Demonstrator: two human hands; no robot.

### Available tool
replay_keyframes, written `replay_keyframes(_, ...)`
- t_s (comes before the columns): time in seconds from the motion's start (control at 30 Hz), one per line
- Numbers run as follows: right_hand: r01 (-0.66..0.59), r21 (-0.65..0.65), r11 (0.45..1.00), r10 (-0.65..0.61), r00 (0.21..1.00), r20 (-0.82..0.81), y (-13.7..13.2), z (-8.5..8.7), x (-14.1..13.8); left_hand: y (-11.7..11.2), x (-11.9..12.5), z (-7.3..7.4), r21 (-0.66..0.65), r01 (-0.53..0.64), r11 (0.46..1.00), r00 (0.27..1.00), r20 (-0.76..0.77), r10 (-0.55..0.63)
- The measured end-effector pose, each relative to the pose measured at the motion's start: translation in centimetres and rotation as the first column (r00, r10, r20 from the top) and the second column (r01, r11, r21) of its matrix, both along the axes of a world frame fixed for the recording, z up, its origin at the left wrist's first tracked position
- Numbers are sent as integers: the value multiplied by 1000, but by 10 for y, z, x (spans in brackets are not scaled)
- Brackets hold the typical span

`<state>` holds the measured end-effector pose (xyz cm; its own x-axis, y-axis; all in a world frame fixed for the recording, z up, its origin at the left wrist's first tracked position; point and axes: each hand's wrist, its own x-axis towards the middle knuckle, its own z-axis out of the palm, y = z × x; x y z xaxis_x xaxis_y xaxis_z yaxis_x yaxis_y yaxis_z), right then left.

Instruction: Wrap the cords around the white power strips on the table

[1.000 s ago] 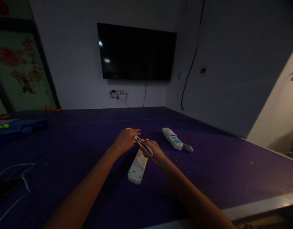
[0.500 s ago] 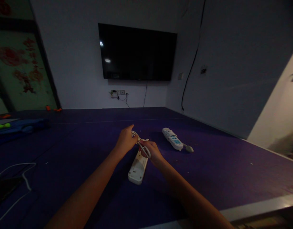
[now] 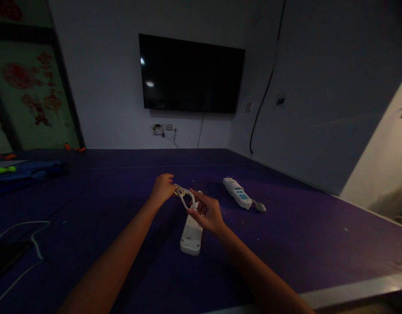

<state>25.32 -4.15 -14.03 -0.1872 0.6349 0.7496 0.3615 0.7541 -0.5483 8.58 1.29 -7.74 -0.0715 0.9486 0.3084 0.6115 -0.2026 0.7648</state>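
Note:
A white power strip (image 3: 191, 234) lies on the purple table (image 3: 286, 226) in front of me. Its white cord (image 3: 183, 195) is looped into a small coil above the strip's far end. My left hand (image 3: 162, 187) is closed on the left side of the coil. My right hand (image 3: 205, 213) pinches the coil's right side, with the index finger stretched out over it. Both hands hover just above the strip.
A second white power strip (image 3: 237, 192) with blue markings and a grey plug (image 3: 259, 206) lies to the right. A white cable (image 3: 27, 235) lies at the left edge. A blue bag (image 3: 27, 170) sits far left. A black TV (image 3: 190, 74) hangs on the wall.
The camera dipped slightly. My left hand shifted left and pulled the cord loop wider. My right hand drew nearer to me and its index finger extended.

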Motion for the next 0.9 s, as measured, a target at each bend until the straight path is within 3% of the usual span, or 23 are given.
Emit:
replay_keyframes(0.1,147,273,951,-200,964,176,0,-4,2,4,-3,-1,-2,-3,1000,1000,-1,3)
replay_keyframes(0.23,190,413,891,-308,921,240,4,-7,3,5,-6,-2,22,23,1000,999,-31,-22)
replay_keyframes(0.53,212,376,902,-301,934,195,8,-8,3,-7,1,3,248,214,945,961,-227,-158)
replay_keyframes(0.73,196,299,934,-231,969,87,6,-5,2,-9,5,2,372,425,825,865,-434,-250)
replay_keyframes(0.9,161,233,959,-168,986,11,6,-1,4,-15,9,1,379,531,758,793,-537,-287)
